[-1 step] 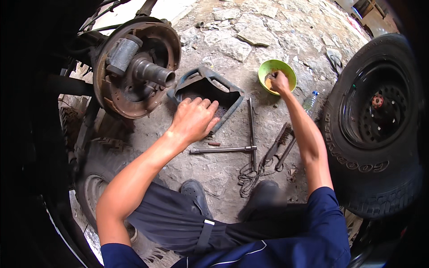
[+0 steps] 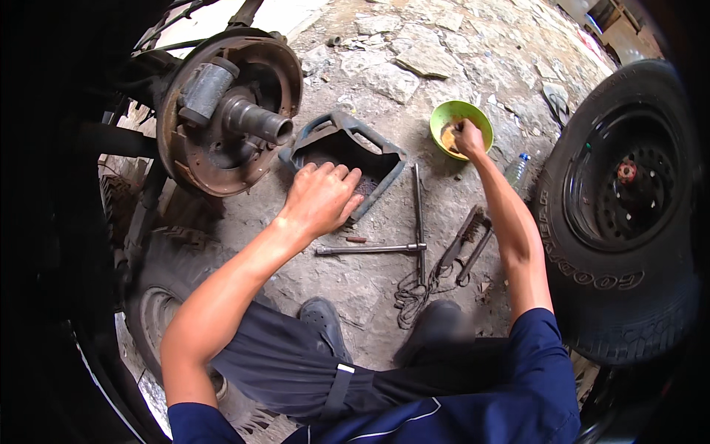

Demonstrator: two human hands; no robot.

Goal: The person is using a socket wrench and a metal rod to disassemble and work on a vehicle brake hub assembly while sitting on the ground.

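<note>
My left hand (image 2: pixel 322 194) lies over the near side of a cut-open, dark blue-grey plastic jerrycan (image 2: pixel 384 183). Its fingers curl over the edge, and the thumb side faces right. Dark material lies in the bottom of the can, partly covered by my hand. Farther right, my right hand (image 2: pixel 469 139) reaches down into a lime-green bowl (image 2: pixel 452 108). The fingers are bunched at some tan-orange material (image 2: pixel 448 136) inside, and whatever they pinch is hidden.
A rusty wheel hub with its backing plate (image 2: pixel 185 148) stands at left. A cross-shaped lug wrench (image 2: pixel 370 249), a wire brush (image 2: pixel 464 233) and a cord (image 2: pixel 414 300) lie before my shoes. A plastic bottle (image 2: pixel 517 169) and a large wheel (image 2: pixel 621 207) are at right.
The whole scene has shifted very slightly in the picture. My right hand stays in the bowl with a small shift of the fingers; my left hand keeps its place on the jerrycan.
</note>
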